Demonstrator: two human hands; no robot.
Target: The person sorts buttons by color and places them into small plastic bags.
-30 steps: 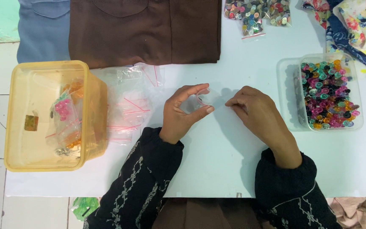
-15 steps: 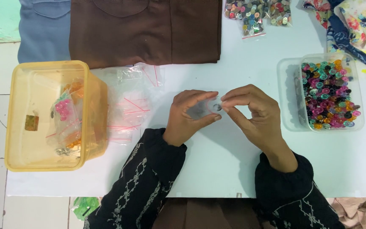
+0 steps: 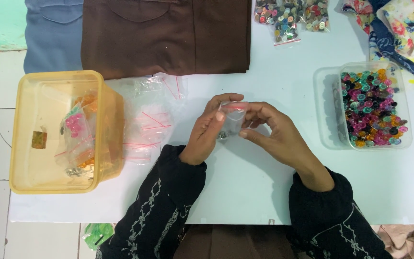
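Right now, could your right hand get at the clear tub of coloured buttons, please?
Probably yes. The clear tub sits open on the white table just right of the right hand, with bare table between. But its fingers, with the left hand, hold a small clear bag.

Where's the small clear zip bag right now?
Head view, table centre: the small clear bag is pinched between the left hand and right hand, right of the empty bag pile.

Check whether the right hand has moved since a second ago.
Yes. The right hand has shifted left, away from the tub of buttons, and now meets the left hand on the small clear bag.
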